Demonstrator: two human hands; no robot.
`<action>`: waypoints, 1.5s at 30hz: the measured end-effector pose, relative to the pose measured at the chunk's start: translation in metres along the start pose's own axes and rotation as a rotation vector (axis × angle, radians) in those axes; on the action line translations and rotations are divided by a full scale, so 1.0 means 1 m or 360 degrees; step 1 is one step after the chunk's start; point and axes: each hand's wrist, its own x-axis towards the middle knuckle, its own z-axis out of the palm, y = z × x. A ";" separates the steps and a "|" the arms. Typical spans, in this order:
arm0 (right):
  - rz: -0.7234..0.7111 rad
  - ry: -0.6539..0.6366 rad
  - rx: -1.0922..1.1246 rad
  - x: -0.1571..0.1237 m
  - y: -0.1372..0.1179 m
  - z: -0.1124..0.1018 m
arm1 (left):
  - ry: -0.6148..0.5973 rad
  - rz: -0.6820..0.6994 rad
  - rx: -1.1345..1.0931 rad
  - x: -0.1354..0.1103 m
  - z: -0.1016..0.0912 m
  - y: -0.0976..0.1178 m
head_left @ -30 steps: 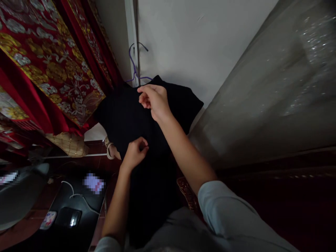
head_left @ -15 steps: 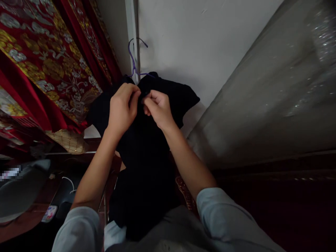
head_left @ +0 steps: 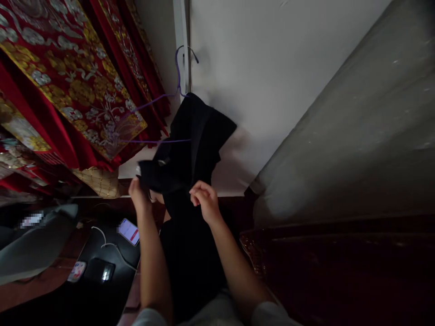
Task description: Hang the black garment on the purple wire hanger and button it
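Pinching edges seems best, so my left hand [head_left: 139, 195] and right hand [head_left: 206, 201] are gripping the soft-looking black top [head_left: 205, 145].

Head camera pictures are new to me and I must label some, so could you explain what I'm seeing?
There is no machine here. One camera, worn on a person's head, looks forward and down at two bare hands. The left hand, slightly blurred, and the right hand both seem to pinch a black garment. A purple hanger shows above it, one arm bare. Lower left, a black surface bears a lit phone and a white cable.
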 end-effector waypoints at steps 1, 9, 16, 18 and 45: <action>0.0015 0.0007 -0.0002 -0.002 0.002 -0.002 | 0.0042 -0.0038 -0.0032 -0.015 0.006 -0.005; -0.0505 0.0120 -0.0699 -0.006 -0.021 -0.013 | -0.0102 -0.0180 -0.0405 -0.027 0.049 0.071; -0.0389 -0.0051 -0.0335 -0.017 -0.004 0.002 | -0.0656 0.0237 -0.0064 -0.057 0.076 0.109; -0.0328 0.0071 -0.0319 -0.016 -0.002 -0.002 | -0.0527 0.0316 -0.0026 -0.050 0.081 0.096; -0.0211 0.0386 -0.1431 0.194 -0.070 -0.101 | -0.1182 0.0191 0.1897 0.086 -0.033 0.076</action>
